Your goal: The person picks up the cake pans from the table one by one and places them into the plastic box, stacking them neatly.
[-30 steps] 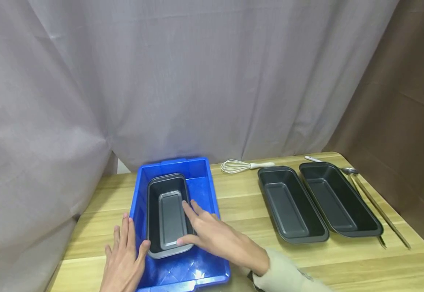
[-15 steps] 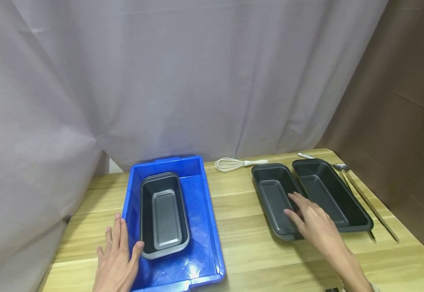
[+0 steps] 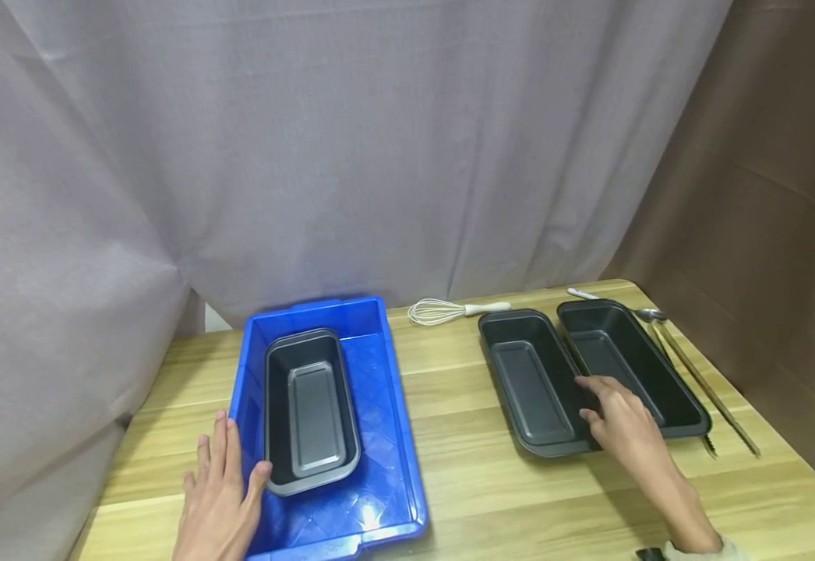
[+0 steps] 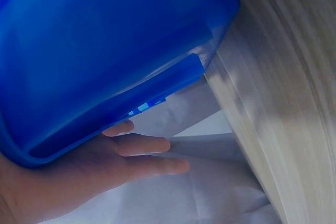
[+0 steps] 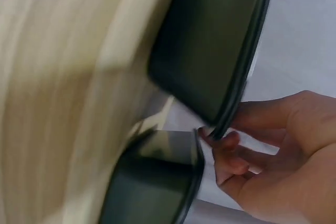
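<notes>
In the head view my left hand (image 3: 218, 491) rests at the left wall of a blue plastic bin (image 3: 399, 436), fingers straight along the outside and thumb over the rim. The left wrist view shows those fingers extended beside the bin (image 4: 105, 35); the thumb is hidden. A dark loaf pan (image 3: 318, 421) lies inside the bin. On the right, my right hand (image 3: 625, 425) pinches the right rim of another dark loaf pan (image 3: 530, 389). In the right wrist view the thumb and fingers meet at that pan's (image 5: 205, 45) rim corner.
A further loaf pan (image 3: 618, 358) stands right beside the held one. Beyond it lie a spoon (image 3: 649, 315) and a long thin golden rod (image 3: 712, 393). A white whisk (image 3: 449, 311) is near the back edge of the wooden table (image 3: 449, 405). Grey curtains (image 3: 351, 156) hang behind.
My right hand has moved from over the bin's pan to the right, and now grips a loaf pan's rim. My left hand stays at the bin. The view has shifted slightly.
</notes>
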Demonstrator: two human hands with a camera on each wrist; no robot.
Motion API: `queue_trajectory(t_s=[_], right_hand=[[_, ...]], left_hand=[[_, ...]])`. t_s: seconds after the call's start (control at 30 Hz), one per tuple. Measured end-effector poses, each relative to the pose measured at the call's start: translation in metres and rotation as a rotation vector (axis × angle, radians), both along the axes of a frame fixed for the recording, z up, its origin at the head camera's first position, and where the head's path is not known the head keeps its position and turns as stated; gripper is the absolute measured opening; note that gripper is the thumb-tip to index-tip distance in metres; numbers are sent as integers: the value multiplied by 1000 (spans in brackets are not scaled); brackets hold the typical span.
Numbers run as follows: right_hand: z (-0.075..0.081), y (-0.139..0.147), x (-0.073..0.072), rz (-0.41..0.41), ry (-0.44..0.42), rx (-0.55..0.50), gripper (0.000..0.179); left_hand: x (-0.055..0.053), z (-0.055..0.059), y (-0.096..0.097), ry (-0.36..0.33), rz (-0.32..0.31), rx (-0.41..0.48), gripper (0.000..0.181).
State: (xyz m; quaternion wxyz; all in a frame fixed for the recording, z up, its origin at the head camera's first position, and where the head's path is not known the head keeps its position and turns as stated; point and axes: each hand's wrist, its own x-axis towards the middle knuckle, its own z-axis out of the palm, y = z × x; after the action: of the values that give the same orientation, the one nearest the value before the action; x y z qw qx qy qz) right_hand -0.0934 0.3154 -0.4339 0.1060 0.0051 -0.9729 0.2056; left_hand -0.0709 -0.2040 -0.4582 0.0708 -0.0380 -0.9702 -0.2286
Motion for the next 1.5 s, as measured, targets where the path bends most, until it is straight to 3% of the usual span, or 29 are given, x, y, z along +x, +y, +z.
queue_trajectory(t_s=[0.2,0.33,0.43,0.57,0.77,0.87,1.07,1.2,1.5], right_hand=[[-8,1,-6,97,-16,-87,48],[-9,-2,-7,136,-87,-159,57],[-9,-3,-7,181,-194,-247,68],[-16,1,-7,281,-355,-513,76],[-39,12,-5,415,-541,-1073,87],[-45,18,0,423,-589,-1194,99],[-43,24,5,406,-633,-1169,115],[-34,18,7,385,-633,-1118,119],[14,-9,3,360,-569,-852,120]], left_hand=[[3,-1,1,-7,3,15,78],[5,-1,2,-5,5,24,78],[6,-1,2,6,7,30,77],[6,-1,3,24,5,30,77],[4,3,9,-14,6,44,78],[2,4,14,-28,-7,54,79],[1,4,20,-18,-14,54,78],[1,4,22,-45,-7,55,78],[3,7,21,-83,9,45,80]])
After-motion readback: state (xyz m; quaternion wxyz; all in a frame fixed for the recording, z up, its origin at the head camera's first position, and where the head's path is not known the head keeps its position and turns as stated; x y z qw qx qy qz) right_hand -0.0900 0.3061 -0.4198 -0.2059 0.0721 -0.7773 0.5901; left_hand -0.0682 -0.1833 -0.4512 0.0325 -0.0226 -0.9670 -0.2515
